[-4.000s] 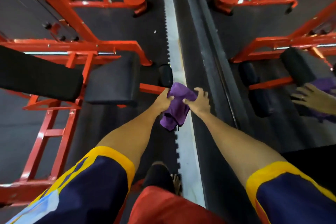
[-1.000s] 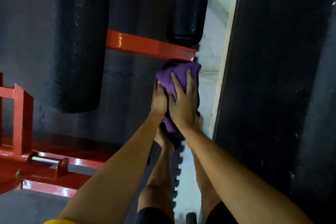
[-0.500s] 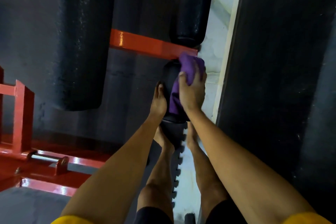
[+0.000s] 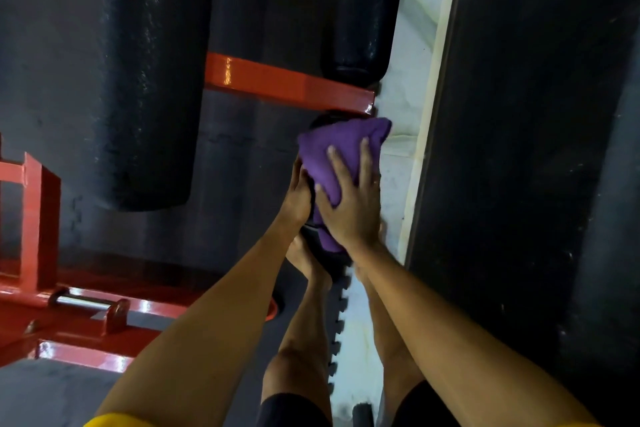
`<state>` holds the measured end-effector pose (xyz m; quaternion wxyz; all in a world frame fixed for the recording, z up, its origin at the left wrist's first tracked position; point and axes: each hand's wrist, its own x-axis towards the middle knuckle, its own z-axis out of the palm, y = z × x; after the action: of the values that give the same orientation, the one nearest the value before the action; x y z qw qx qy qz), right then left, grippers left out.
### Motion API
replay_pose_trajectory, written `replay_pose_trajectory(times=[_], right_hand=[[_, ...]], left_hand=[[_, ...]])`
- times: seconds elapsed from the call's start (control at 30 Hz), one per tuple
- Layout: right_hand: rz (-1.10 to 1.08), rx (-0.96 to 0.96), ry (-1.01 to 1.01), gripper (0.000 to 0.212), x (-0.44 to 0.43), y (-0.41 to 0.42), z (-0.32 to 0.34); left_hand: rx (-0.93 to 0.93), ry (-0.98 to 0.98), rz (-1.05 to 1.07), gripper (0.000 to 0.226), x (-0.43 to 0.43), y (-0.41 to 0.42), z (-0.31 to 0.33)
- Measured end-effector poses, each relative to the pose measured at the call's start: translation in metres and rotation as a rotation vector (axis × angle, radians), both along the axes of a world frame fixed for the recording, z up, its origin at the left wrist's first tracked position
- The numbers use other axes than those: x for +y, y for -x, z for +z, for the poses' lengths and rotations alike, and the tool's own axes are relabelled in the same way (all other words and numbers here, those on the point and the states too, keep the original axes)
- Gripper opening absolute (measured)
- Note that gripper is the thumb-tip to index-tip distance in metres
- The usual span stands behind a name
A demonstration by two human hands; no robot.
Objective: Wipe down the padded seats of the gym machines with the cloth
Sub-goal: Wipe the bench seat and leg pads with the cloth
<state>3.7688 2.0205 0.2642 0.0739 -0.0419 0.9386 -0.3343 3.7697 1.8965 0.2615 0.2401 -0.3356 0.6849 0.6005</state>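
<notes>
Two right fingers [image 4: 364, 159] plain to see, spread apart and near straight, flat on the cloth [image 4: 341, 144], pressing it down. Thumb tucked against the purple folds lower left. Behind them the right hand [image 4: 351, 208], palm down over the bunch, a tail of cloth poking out under the wrist. Beside it, touching, the left hand [image 4: 298, 192], back to the camera, snug against the left flank of the roller [image 4: 323, 120]; fingertips lost behind the cloth edge (curled or straight, cannot tell). Under the cloth, that black roller, draped over most of its length, only the top rim and a bit of the near end showing. Just above, an orange bar [image 4: 287, 83] running across. Past the bar, a second roller [image 4: 363, 10], bare and glossy. Off to the left, well apart, a big black pad [image 4: 138, 80], long and upright in the view. Lower left, orange frame [image 4: 34, 215] with a chrome pin [image 4: 83, 301] lying along it. Right of the hands, a pale floor strip [image 4: 408, 107], then a dark panel [image 4: 519, 149] filling the right side. Both forearms reaching in from the bottom of the view, close together at the wrists. Below the forearms, bare legs and feet on the toothed edge of the black mat [image 4: 242, 166]. Yellow hem [image 4: 114, 421] at the bottom edge.
</notes>
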Motion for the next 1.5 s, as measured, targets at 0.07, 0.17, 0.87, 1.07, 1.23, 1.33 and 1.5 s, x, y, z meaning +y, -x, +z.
replay_pose_trajectory(times=[0.07, 0.17, 0.87, 1.07, 1.23, 1.33, 1.5], right_hand=[[0.051, 0.086, 0.002, 0.057, 0.006, -0.025, -0.011], [-0.193, -0.093, 0.125, 0.061, 0.007, -0.048, -0.011], [-0.038, -0.201, -0.014, 0.062, 0.015, -0.083, 0.015], [-0.087, -0.143, -0.045, 0.061, -0.016, 0.051, 0.016], [-0.048, -0.138, -0.158, 0.067, -0.028, 0.023, 0.029], [0.005, -0.116, -0.165, 0.068, -0.004, -0.057, 0.032], [-0.011, -0.193, -0.058, 0.059, 0.009, -0.064, 0.021]], left_hand=[[-0.062, -0.043, 0.003, 0.047, 0.0, -0.003, 0.001], [-0.064, -0.015, 0.084, 0.055, 0.003, 0.002, 0.004], [-0.198, -0.167, 0.349, 0.09, 0.014, 0.023, 0.03], [-0.076, -0.04, 0.406, 0.096, 0.04, -0.011, -0.001], [-0.114, -0.22, 0.475, 0.082, 0.02, 0.025, 0.048], [-0.202, -0.231, 0.476, 0.09, 0.008, 0.031, 0.035], [-0.194, -0.266, 0.382, 0.081, 0.019, 0.025, 0.041]])
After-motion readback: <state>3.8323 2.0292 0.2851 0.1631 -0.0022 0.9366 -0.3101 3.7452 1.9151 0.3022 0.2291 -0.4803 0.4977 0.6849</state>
